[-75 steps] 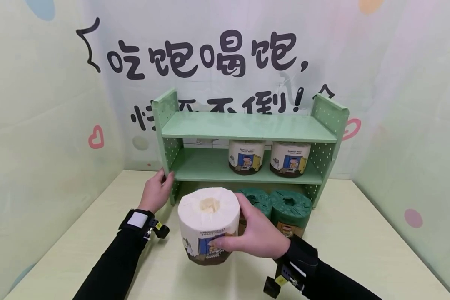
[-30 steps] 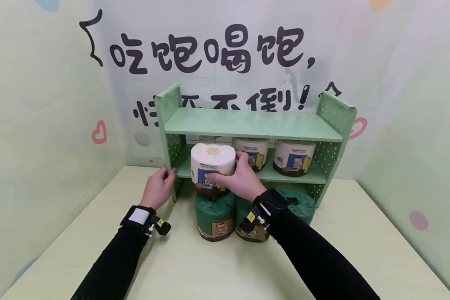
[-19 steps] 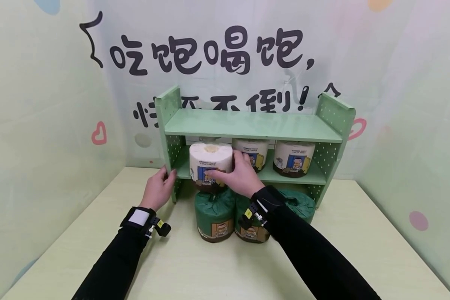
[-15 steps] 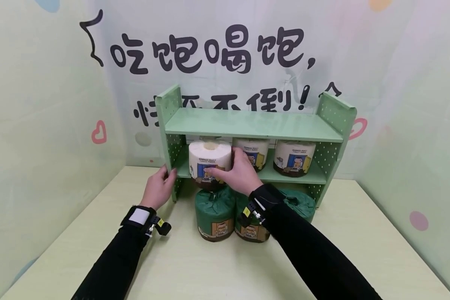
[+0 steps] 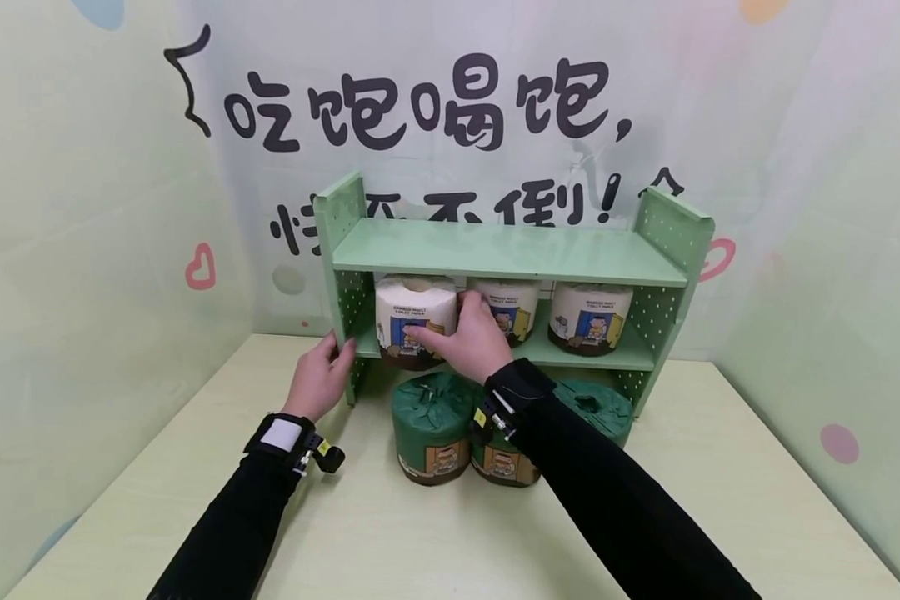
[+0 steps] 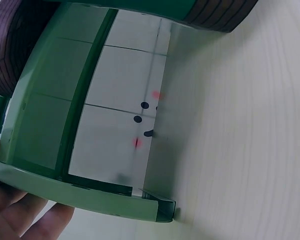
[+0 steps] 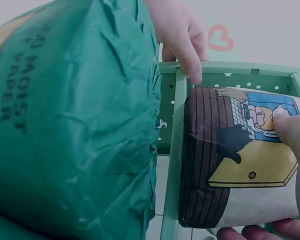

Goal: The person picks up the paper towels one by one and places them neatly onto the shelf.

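Observation:
My right hand [image 5: 471, 337] holds a white-wrapped toilet paper roll [image 5: 414, 321] by its right side, thumb across the printed front. In the right wrist view the roll's brown base [image 7: 205, 160] sits right at the edge of the middle board of the green shelf [image 5: 510, 248]. Fingers curl behind the roll. My left hand [image 5: 318, 379] grips the shelf's left side panel; its fingers show behind that panel in the left wrist view. Two more white rolls, a middle one [image 5: 523, 321] and a right one [image 5: 591, 321], stand on the same board.
Green-wrapped rolls stand on the table [image 5: 390, 542] before the shelf: a left one [image 5: 431, 429], a middle one [image 5: 504, 467] partly behind my right wrist, and a right one [image 5: 596, 408]. A printed backdrop [image 5: 450, 100] hangs behind, with curtains at both sides.
My right hand has carried the white roll from in front of the shelf back to the left part of the middle board. My left hand has stayed on the side panel.

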`<state>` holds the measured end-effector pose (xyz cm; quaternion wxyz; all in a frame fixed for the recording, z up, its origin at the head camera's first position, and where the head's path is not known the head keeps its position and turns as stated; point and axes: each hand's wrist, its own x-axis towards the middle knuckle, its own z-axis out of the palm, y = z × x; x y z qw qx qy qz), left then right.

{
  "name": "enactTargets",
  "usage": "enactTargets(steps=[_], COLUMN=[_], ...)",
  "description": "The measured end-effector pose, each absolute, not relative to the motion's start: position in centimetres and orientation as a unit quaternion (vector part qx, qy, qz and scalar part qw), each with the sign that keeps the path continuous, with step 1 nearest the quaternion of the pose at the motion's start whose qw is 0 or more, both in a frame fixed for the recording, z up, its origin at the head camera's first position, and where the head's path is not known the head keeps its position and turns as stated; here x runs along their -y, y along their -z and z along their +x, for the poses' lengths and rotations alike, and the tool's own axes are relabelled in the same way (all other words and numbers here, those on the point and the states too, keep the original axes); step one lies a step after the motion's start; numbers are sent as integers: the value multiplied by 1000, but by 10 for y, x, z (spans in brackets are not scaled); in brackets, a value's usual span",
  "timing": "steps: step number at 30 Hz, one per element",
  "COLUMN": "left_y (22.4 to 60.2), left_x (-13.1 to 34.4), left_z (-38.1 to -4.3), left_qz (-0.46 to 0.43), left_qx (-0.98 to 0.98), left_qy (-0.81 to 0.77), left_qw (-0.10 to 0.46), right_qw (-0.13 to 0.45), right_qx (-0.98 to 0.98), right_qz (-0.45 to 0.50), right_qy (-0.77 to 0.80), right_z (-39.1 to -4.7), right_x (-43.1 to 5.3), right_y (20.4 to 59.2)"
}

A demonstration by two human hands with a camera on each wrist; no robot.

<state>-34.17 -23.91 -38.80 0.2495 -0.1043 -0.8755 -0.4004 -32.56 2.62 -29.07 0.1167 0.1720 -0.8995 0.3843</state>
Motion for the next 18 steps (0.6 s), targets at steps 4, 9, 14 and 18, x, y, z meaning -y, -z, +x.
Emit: enactTargets(steps=[4, 9, 14, 18], left_y=[388, 389, 389, 389], left_x=[239, 240, 239, 239], left_z=[-340, -341, -340, -341], left_qz=[-103, -102, -104, -104], left_qx=[876, 875, 874, 874], left_qy=[400, 400, 402, 402], left_qw=[251, 252, 250, 252], right_qw=[129, 123, 87, 81], right_qx=[917, 909, 882, 872], right_qz=[160, 151, 152, 186], right_qy=[-342, -369, -438, -445], right_z=[-328, -330, -328, -329], right_x=[-23, -18, -16, -17], right_y=[289, 288, 291, 292])
